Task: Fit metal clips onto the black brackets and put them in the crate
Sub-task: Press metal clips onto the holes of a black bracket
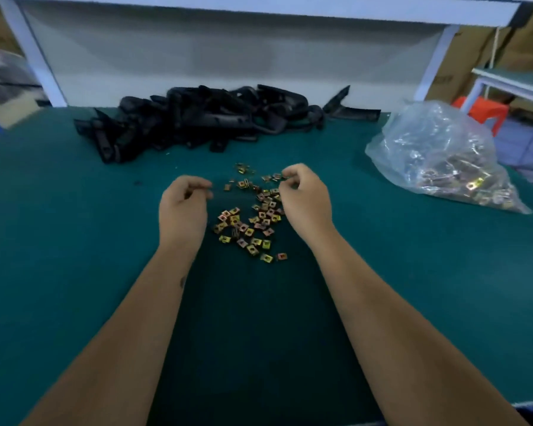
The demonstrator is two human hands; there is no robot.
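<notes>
A loose pile of small gold-coloured metal clips (253, 219) lies on the green table (74, 241) between my hands. Behind it, at the table's far edge, sits a heap of black brackets (203, 118). My left hand (183, 210) hovers at the left of the pile with its fingers curled against the thumb, and nothing shows in it. My right hand (305, 198) is over the pile's right side, fingers curled, its fingertips pinching a clip at the pile's far edge. No crate is in view.
A clear plastic bag (443, 158) holding many more clips lies at the right of the table. A white shelf frame (37, 56) stands over the far edge. Beyond the right edge are cardboard boxes (474, 56) and an orange stool (480, 112).
</notes>
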